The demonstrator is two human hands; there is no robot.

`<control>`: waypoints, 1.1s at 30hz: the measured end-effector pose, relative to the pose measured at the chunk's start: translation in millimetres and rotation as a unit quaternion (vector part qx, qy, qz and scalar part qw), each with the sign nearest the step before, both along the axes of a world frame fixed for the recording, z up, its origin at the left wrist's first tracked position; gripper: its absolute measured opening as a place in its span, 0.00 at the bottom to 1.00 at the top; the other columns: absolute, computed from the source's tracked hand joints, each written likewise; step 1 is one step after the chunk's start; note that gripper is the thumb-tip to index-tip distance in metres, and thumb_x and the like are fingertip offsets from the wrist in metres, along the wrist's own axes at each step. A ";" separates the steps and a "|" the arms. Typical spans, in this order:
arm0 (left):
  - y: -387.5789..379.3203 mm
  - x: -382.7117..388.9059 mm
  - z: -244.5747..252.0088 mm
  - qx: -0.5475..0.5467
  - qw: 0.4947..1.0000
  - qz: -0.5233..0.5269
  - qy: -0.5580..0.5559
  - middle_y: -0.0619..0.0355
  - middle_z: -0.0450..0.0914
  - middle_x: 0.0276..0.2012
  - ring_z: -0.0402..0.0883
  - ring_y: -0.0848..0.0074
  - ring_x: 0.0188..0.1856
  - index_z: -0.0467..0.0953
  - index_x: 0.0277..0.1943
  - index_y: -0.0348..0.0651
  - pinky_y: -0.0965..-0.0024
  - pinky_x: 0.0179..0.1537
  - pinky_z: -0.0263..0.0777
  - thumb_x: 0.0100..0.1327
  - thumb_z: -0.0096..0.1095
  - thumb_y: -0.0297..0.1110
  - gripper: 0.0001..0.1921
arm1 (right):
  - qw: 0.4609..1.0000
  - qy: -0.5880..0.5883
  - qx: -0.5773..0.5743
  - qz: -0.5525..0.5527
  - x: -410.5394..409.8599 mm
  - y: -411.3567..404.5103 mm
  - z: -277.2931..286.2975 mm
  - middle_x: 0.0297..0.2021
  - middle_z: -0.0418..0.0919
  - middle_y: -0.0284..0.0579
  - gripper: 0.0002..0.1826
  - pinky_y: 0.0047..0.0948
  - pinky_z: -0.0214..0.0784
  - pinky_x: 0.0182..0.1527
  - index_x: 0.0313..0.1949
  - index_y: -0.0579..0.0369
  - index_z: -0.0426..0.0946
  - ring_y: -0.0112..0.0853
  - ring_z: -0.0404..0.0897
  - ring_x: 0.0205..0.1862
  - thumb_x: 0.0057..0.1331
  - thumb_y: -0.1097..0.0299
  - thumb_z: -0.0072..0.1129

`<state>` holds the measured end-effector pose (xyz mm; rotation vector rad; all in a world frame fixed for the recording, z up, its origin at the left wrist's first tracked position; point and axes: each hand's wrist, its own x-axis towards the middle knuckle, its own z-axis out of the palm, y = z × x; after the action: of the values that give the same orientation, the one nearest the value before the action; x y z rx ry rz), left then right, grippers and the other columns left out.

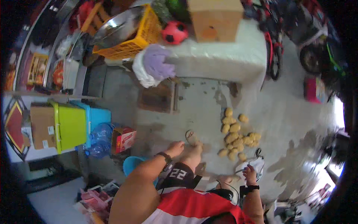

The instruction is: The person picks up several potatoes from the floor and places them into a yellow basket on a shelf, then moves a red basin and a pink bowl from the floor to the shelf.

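In the head view my left hand (pixel 175 149) hangs above my left knee, its fingers loosely curled; whether it holds anything does not show clearly. My right hand (pixel 249 171) is at the lower right, fingers partly spread, over or beside a white bag (pixel 256 165) with a dark loop. Whether the fingers touch the bag cannot be told. Beyond the bag, a loose heap of potatoes (pixel 237 141) lies on the grey floor, with a single potato (pixel 243 118) a little apart from it.
A light blue basin (pixel 132 164) stands left of my leg, near a red carton (pixel 124 139). Lidded bins (pixel 71 127) and large plastic bottles (pixel 101 140) are at the left. Ahead, a covered table (pixel 218 58) carries a cardboard box (pixel 215 23) and a yellow crate (pixel 145 30). Bicycles (pixel 275 56) stand at the upper right.
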<state>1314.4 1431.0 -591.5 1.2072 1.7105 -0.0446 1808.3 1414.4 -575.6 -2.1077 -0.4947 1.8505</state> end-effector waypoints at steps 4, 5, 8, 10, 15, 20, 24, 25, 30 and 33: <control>42.7 -54.3 37.5 0.039 0.997 0.056 0.048 0.43 0.76 0.38 0.75 0.52 0.41 0.71 0.45 0.39 0.57 0.43 0.68 0.55 0.51 0.34 0.15 | 0.981 -0.017 0.078 0.179 -76.5 92.3 44.3 0.36 0.75 0.44 0.21 0.23 0.67 0.33 0.54 0.63 0.63 0.28 0.76 0.33 0.63 0.67 0.48; 50.0 -71.7 46.1 0.052 0.995 0.066 0.049 0.43 0.76 0.38 0.75 0.52 0.41 0.71 0.45 0.39 0.57 0.43 0.68 0.55 0.51 0.34 0.15 | 0.978 -0.017 0.091 0.188 -103.6 116.3 60.0 0.36 0.75 0.44 0.21 0.23 0.67 0.33 0.54 0.63 0.63 0.28 0.76 0.33 0.63 0.67 0.48; 54.4 -114.8 62.3 0.091 0.981 0.153 0.081 0.44 0.77 0.38 0.75 0.54 0.42 0.71 0.46 0.38 0.59 0.44 0.69 0.56 0.52 0.34 0.16 | 0.950 -0.066 0.107 0.286 -206.5 193.4 150.5 0.36 0.76 0.45 0.20 0.23 0.67 0.37 0.52 0.65 0.66 0.27 0.75 0.35 0.63 0.67 0.48; 55.4 -141.1 57.9 0.162 0.955 0.233 0.085 0.47 0.78 0.38 0.76 0.57 0.43 0.71 0.47 0.39 0.62 0.45 0.69 0.56 0.53 0.35 0.16 | 0.943 -0.012 0.157 0.292 -225.6 218.4 138.0 0.37 0.76 0.47 0.20 0.23 0.67 0.38 0.51 0.66 0.66 0.27 0.75 0.36 0.63 0.67 0.48; 36.7 -181.5 48.5 0.205 0.911 0.355 0.045 0.51 0.77 0.40 0.77 0.64 0.41 0.70 0.49 0.39 0.66 0.42 0.70 0.59 0.52 0.37 0.16 | 0.904 0.036 0.252 0.343 -291.0 253.6 159.2 0.37 0.77 0.48 0.19 0.24 0.68 0.41 0.51 0.68 0.66 0.27 0.76 0.37 0.64 0.67 0.47; 109.3 -206.1 145.1 0.196 0.755 0.594 -0.195 0.58 0.72 0.42 0.73 0.71 0.39 0.62 0.56 0.43 0.67 0.37 0.69 0.61 0.54 0.44 0.23 | 0.846 0.094 0.316 0.420 -333.7 313.3 150.2 0.35 0.78 0.51 0.22 0.27 0.69 0.38 0.51 0.66 0.66 0.31 0.78 0.35 0.63 0.63 0.48; 186.2 -249.8 200.1 0.248 0.742 0.587 -0.210 0.54 0.63 0.48 0.66 0.64 0.49 0.56 0.58 0.44 0.60 0.48 0.68 0.60 0.52 0.51 0.29 | 0.829 0.118 0.374 0.398 -349.6 341.5 111.6 0.34 0.79 0.51 0.20 0.27 0.69 0.37 0.50 0.62 0.69 0.30 0.79 0.34 0.62 0.64 0.49; 203.7 -257.4 207.3 0.262 0.729 0.602 -0.193 0.54 0.62 0.49 0.65 0.62 0.51 0.56 0.59 0.43 0.58 0.51 0.67 0.60 0.52 0.52 0.30 | 0.833 0.113 0.376 0.389 -348.4 350.5 115.0 0.34 0.79 0.51 0.20 0.27 0.69 0.37 0.50 0.62 0.69 0.30 0.79 0.34 0.62 0.64 0.49; 315.7 -302.3 238.7 0.249 0.715 0.630 -0.176 0.51 0.57 0.58 0.57 0.59 0.59 0.56 0.61 0.41 0.57 0.52 0.64 0.59 0.50 0.56 0.34 | 0.876 0.088 0.332 0.339 -341.3 393.9 144.7 0.40 0.77 0.53 0.20 0.29 0.69 0.40 0.50 0.62 0.68 0.34 0.79 0.37 0.62 0.64 0.50; 362.8 -314.9 232.2 0.250 0.711 0.645 -0.125 0.47 0.63 0.52 0.64 0.58 0.55 0.57 0.58 0.34 0.57 0.49 0.69 0.56 0.50 0.60 0.38 | 0.875 0.067 0.373 0.299 -315.5 418.8 143.8 0.45 0.74 0.55 0.20 0.30 0.69 0.42 0.52 0.62 0.65 0.39 0.78 0.38 0.62 0.66 0.50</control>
<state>999.6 1793.8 -359.3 0.0697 2.0044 1.4347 1492.7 1833.2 -431.8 -1.3604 -1.6587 1.6348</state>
